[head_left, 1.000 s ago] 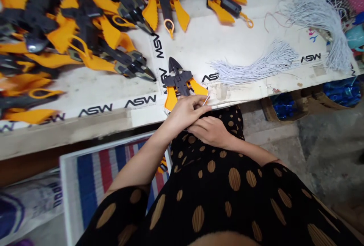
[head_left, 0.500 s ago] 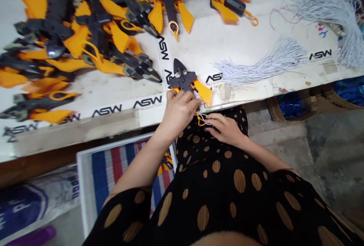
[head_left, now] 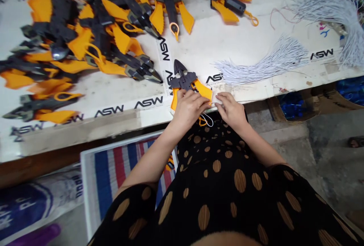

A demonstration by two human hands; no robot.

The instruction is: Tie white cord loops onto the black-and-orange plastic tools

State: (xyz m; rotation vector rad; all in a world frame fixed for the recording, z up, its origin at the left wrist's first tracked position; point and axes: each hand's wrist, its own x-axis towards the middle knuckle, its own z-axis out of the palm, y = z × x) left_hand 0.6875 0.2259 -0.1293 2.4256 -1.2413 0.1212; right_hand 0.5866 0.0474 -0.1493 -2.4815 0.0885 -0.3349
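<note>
The toy (head_left: 184, 81), pointing forward, was held under the left hand (head_left: 188, 110), its white cord (head_left: 212, 119) pinched by the right hand (head_left: 233, 112).

Pale, fairly even light whitens the worktop (head_left: 196, 44), while brown shadow gathers beneath. Blue pieces (head_left: 291, 105) at right catch small glints. The floor (head_left: 321, 136) is dimmer, wide-angle stretch pulls at the edges, and the toy (head_left: 184, 79) under the fingers (head_left: 193, 101) loses detail (its black parts swallow light).

Black garment (head_left: 222, 200), tan finely striped oval spots (head_left: 240, 180), matching sleeves (head_left: 127, 193), bare hands (head_left: 189, 109)
</note>
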